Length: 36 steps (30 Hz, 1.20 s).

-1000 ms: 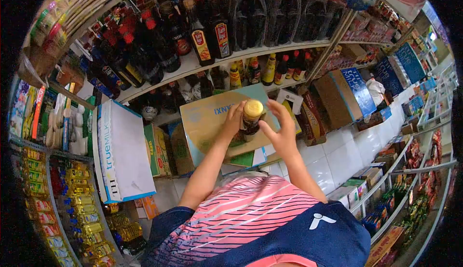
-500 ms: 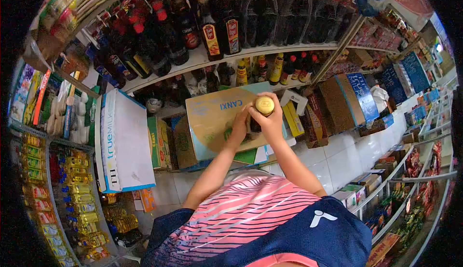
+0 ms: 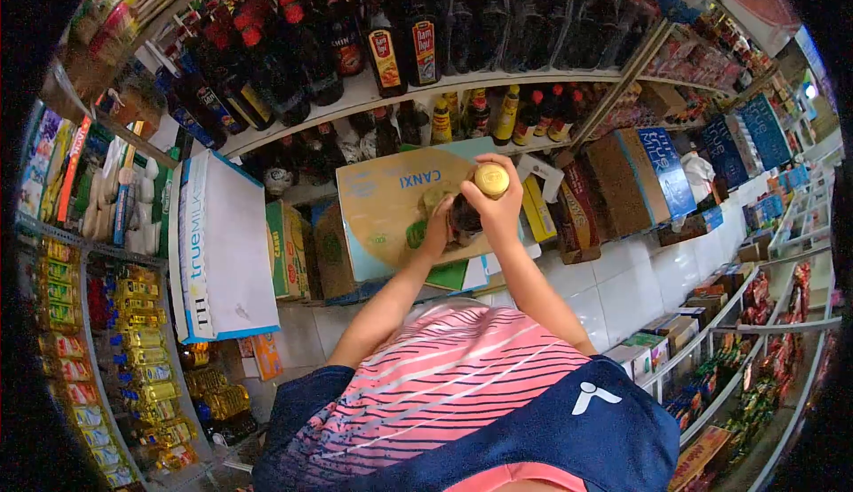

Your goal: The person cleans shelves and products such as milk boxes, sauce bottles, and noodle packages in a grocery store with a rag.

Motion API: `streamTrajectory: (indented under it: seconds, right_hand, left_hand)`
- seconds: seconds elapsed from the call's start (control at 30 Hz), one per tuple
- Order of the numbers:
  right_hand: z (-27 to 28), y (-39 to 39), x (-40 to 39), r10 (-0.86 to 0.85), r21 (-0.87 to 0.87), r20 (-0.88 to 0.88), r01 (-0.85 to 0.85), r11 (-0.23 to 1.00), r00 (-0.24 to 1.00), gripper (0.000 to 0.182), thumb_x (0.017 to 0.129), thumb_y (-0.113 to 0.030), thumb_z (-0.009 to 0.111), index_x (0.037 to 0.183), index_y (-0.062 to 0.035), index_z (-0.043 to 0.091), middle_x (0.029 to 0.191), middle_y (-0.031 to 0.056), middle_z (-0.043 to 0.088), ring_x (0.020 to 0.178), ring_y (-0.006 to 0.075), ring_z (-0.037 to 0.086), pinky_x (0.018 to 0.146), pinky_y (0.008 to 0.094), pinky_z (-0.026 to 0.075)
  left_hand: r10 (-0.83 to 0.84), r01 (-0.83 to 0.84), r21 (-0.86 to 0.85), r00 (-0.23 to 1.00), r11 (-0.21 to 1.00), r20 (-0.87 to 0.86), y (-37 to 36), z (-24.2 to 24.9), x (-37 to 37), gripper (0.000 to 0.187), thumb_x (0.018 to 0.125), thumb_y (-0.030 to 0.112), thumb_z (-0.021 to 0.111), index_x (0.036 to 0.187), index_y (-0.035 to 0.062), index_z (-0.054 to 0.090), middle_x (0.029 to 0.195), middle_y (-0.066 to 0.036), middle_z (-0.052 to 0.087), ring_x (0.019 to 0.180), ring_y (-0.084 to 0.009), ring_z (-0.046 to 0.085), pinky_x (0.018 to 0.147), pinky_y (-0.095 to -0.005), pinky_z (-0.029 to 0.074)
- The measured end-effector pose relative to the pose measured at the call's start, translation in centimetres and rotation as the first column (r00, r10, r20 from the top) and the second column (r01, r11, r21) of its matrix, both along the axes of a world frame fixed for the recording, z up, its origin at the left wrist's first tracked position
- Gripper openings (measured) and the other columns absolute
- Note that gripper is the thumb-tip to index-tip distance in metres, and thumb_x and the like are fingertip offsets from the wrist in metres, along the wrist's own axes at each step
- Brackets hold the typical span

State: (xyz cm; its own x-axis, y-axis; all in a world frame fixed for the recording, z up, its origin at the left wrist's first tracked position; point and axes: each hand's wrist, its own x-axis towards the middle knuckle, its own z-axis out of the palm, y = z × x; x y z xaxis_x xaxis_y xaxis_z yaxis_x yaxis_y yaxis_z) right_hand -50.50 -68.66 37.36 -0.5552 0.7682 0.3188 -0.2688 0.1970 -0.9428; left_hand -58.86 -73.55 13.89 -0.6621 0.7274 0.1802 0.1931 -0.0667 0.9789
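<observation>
In the head view, the upper shelf (image 3: 357,94) across the top of the frame bears rows of dark, mostly red-capped bottles (image 3: 322,73), among them two Nam Ngu bottles (image 3: 403,55) at top centre, and the ledge below carries small yellow- and red-capped sauce bottles (image 3: 507,117). At lower left, rack compartments hold bottles of yellow liquid (image 3: 153,363). A white-and-blue TH true MILK carton (image 3: 233,248) stands at left of centre; its contents cannot be told. A blue-fronted milk carton (image 3: 662,172) sits at right, and a tan CANXI carton (image 3: 378,199) lies in the middle of the frame, a broad printed face up, its inside hidden. Over this carton, just right of the frame's centre, is a dark bottle (image 3: 466,218) with a yellow cap (image 3: 491,178), tilted so the cap points to the upper right. It lies between the two palms, the body toward the left hand (image 3: 436,229) and the neck within the right hand (image 3: 501,212). The right fingers and thumb curl closed around the neck just under the cap, while the left hand clasps the body lower down, its far-side fingers hidden.
</observation>
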Motion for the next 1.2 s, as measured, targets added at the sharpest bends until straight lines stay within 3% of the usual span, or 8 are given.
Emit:
streamTrajectory:
  seconds: [0.27, 0.33, 0.53, 0.67, 0.73, 0.87, 1.07, 1.2]
  right_hand:
    - [0.8, 0.9, 2.0, -0.027, -0.095, -0.141, 0.013, 0.995, 0.990, 0.023, 0.065, -0.012, 0.068, 0.080, -0.0018, 0.053, 0.071, 0.0013, 0.053, 0.065, 0.0087, 0.049, 0.062, 0.0233, 0.042]
    - [2.5, 0.9, 3.1, -0.016, -0.116, -0.176, -0.004, 0.993, 0.984, 0.024, 0.065, -0.011, 0.067, 0.080, -0.0004, 0.052, 0.070, 0.0035, 0.053, 0.064, 0.0105, 0.050, 0.062, 0.0237, 0.042]
    - [7.9, 2.8, 6.2, 0.505, 0.203, -0.520, -0.475, 0.856, 0.689, 0.045, 0.054, -0.026, 0.066, 0.081, 0.0052, 0.049, 0.060, 0.0141, 0.052, 0.051, 0.0220, 0.052, 0.049, 0.0326, 0.044]
    - [11.5, 4.7, 7.8, 0.733, 0.516, -0.490, -0.521, 0.680, 0.472, 0.043, 0.060, -0.035, 0.067, 0.081, -0.0016, 0.050, 0.055, 0.0085, 0.054, 0.044, 0.0187, 0.053, 0.042, 0.0308, 0.046]
    - [12.6, 6.0, 8.3, 0.822, 0.624, -0.439, -0.534, 0.570, 0.363, 0.045, 0.063, -0.038, 0.067, 0.085, -0.0030, 0.049, 0.056, 0.0071, 0.054, 0.045, 0.0191, 0.054, 0.042, 0.0297, 0.046]
    - [11.7, 7.0, 8.5, 0.803, 0.607, -0.521, -0.534, 0.588, 0.291, 0.048, 0.067, -0.043, 0.064, 0.091, -0.0044, 0.047, 0.066, 0.0088, 0.055, 0.056, 0.0205, 0.056, 0.052, 0.0339, 0.049]
    - [9.4, 5.0, 8.1, -0.407, -0.583, -0.642, -0.070, 0.809, 0.650, 0.029, 0.079, -0.030, 0.051, 0.096, -0.0066, 0.045, 0.076, 0.0084, 0.049, 0.072, 0.0221, 0.050, 0.074, 0.0374, 0.042]
    - [8.8, 5.2, 8.1, -0.293, -0.455, -0.766, -0.162, 0.875, 0.572, 0.029, 0.079, -0.028, 0.052, 0.097, -0.0066, 0.044, 0.071, 0.0061, 0.046, 0.066, 0.0173, 0.047, 0.070, 0.0340, 0.042]
  left_hand:
    - [-0.169, 0.133, 0.126, 0.923, 0.983, 0.345, -0.2, 19.4, 2.8, 0.030, 0.089, 0.017, 0.035, 0.115, 0.0053, 0.045, 0.107, -0.012, 0.051, 0.097, -0.0223, 0.050, 0.085, -0.0291, 0.037]
    - [-0.013, 0.151, 0.220, 0.851, 0.964, -0.525, 0.0, 21.0, 2.8, 0.030, 0.089, 0.018, 0.034, 0.113, 0.0043, 0.046, 0.104, -0.011, 0.052, 0.092, -0.0212, 0.052, 0.085, -0.0287, 0.036]
    - [-0.436, 0.382, 0.245, 0.870, 0.891, 0.230, -0.1, 23.2, 1.7, 0.039, 0.086, 0.032, 0.034, 0.092, 0.0000, 0.055, 0.091, -0.009, 0.056, 0.090, -0.0161, 0.051, 0.081, -0.0284, 0.039]
    - [-0.514, 0.466, 0.233, 0.679, 0.854, 0.525, 0.4, 20.4, 0.1, 0.042, 0.087, 0.036, 0.032, 0.093, 0.0007, 0.055, 0.095, -0.010, 0.057, 0.087, -0.0207, 0.055, 0.079, -0.0325, 0.044]
    - [-0.438, 0.313, 0.381, 0.138, 0.870, 0.888, -0.1, 22.9, 1.4, 0.044, 0.086, 0.040, 0.036, 0.095, 0.0013, 0.056, 0.098, -0.012, 0.057, 0.084, -0.0245, 0.057, 0.078, -0.0374, 0.046]
    - [-0.713, 0.103, 0.747, -0.238, 0.657, 0.660, 0.5, 20.3, 2.7, 0.048, 0.081, 0.048, 0.044, 0.096, 0.0036, 0.055, 0.094, -0.011, 0.059, 0.084, -0.0258, 0.057, 0.077, -0.0419, 0.045]
    - [-0.643, -0.010, 0.684, 0.333, 0.729, 0.690, -1.3, 25.5, 0.9, 0.050, 0.083, 0.048, 0.040, 0.091, 0.0008, 0.056, 0.088, -0.013, 0.060, 0.086, -0.0244, 0.057, 0.077, -0.0407, 0.047]
    - [-0.634, 0.333, 0.543, 0.324, 0.771, 0.702, -2.1, 25.3, -1.4, 0.053, 0.085, 0.047, 0.034, 0.090, -0.0012, 0.055, 0.089, -0.016, 0.059, 0.084, -0.0230, 0.059, 0.078, -0.0390, 0.047]
